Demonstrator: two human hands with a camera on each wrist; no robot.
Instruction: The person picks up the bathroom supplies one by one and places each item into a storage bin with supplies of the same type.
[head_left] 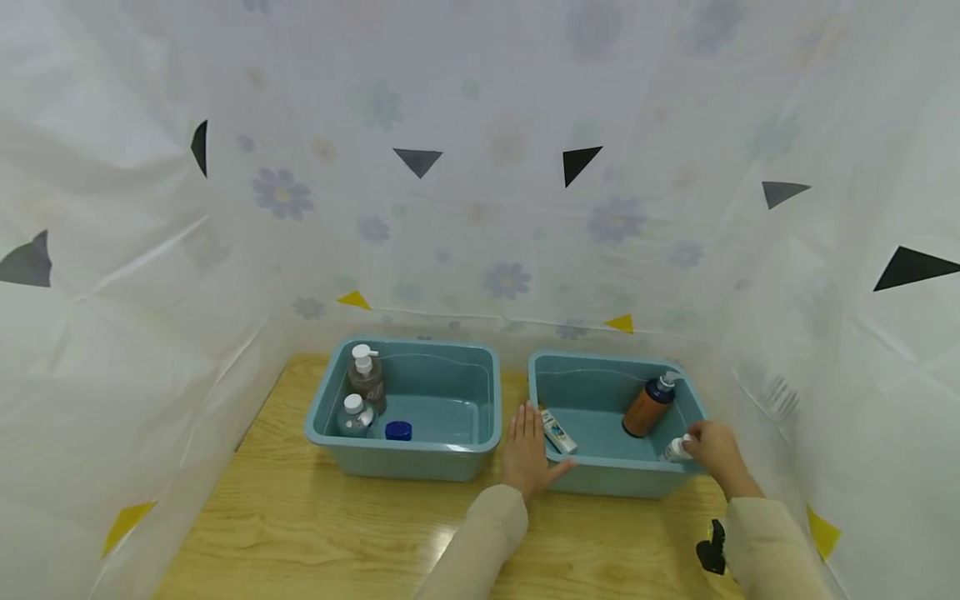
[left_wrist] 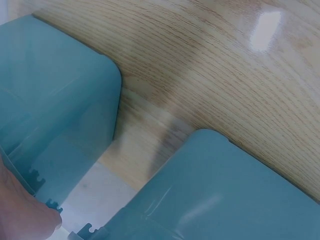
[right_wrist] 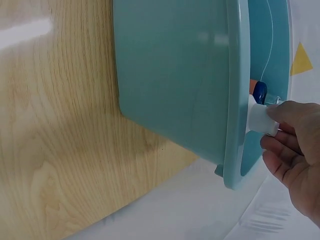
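Note:
My right hand (head_left: 717, 450) pinches the white cap of a small white bottle (head_left: 676, 450) at the front right corner of the right blue-green bin (head_left: 607, 477). In the right wrist view, thumb and fingers hold that cap (right_wrist: 262, 119) over the bin's rim. Straight-fingered, my left hand (head_left: 527, 454) rests on the same bin's left rim, thumb spread along the front edge. Inside this bin, an orange pump bottle (head_left: 647, 410) with a dark top leans at the right, and a small white box (head_left: 558, 432) lies at the left.
A second blue-green bin (head_left: 412, 461) stands to the left, holding a pump bottle (head_left: 367, 379), a clear white-capped bottle (head_left: 355, 417) and a blue-capped item (head_left: 398, 431). A black object (head_left: 711, 548) lies by the right sleeve. White sheeting (head_left: 480, 208) surrounds the wooden table (head_left: 337, 533).

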